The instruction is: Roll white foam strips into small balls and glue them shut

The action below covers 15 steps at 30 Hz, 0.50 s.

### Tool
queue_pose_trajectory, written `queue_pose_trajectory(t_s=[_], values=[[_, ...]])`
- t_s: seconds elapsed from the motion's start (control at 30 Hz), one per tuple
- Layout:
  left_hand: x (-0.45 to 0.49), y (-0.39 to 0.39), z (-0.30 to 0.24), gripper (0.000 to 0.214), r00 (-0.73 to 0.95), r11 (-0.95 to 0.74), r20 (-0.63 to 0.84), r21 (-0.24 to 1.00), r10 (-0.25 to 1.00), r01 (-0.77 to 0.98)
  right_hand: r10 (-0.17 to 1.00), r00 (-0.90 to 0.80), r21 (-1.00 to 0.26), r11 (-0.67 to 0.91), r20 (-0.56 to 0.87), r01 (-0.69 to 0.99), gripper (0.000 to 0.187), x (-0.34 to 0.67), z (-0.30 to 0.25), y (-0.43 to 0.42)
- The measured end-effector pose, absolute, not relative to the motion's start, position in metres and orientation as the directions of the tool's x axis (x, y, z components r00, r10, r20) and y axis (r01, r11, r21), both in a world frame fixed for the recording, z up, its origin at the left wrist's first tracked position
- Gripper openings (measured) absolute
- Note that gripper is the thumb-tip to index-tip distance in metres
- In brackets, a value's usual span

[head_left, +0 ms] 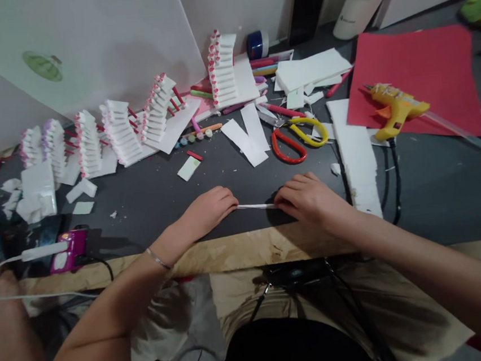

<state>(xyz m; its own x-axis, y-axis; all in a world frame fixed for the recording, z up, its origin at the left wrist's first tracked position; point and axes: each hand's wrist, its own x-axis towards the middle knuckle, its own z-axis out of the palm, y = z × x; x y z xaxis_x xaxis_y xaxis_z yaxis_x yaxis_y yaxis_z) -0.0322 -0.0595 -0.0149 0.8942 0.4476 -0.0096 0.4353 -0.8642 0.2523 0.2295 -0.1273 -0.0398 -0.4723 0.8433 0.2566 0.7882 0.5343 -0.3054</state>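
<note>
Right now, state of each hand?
Left hand: closed, pinching one end of the white strip.
Right hand: closed, pinching the strip's other end.

Strip (256,206) lies between your left hand (209,207) and right hand (309,197), near edge; scissors (287,126) beyond it, glue gun (395,107) far right.

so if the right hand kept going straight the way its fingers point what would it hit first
The right hand points left along the thin white strip it pinches, so it would probably meet the left hand gripping the strip's other end first. Nothing else seems to lie between them.
</note>
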Motion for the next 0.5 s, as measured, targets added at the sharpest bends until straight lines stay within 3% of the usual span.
queue_pose_trajectory(t_s=[0.23,0.5], values=[[-0.0278,-0.0523,-0.0119,0.026,0.895,-0.865,-0.105,0.231,0.433,0.445,0.851,-0.498,-0.376,0.521,0.163,0.767,0.013,0.2284,-0.0365,-0.1186],[-0.0336,-0.0522,-0.0097,0.021,0.845,-0.796,-0.177,0.284,0.505,0.535,0.868,-0.488,-0.285,0.493,0.094,0.822,0.011,0.2216,-0.0300,-0.1194]])
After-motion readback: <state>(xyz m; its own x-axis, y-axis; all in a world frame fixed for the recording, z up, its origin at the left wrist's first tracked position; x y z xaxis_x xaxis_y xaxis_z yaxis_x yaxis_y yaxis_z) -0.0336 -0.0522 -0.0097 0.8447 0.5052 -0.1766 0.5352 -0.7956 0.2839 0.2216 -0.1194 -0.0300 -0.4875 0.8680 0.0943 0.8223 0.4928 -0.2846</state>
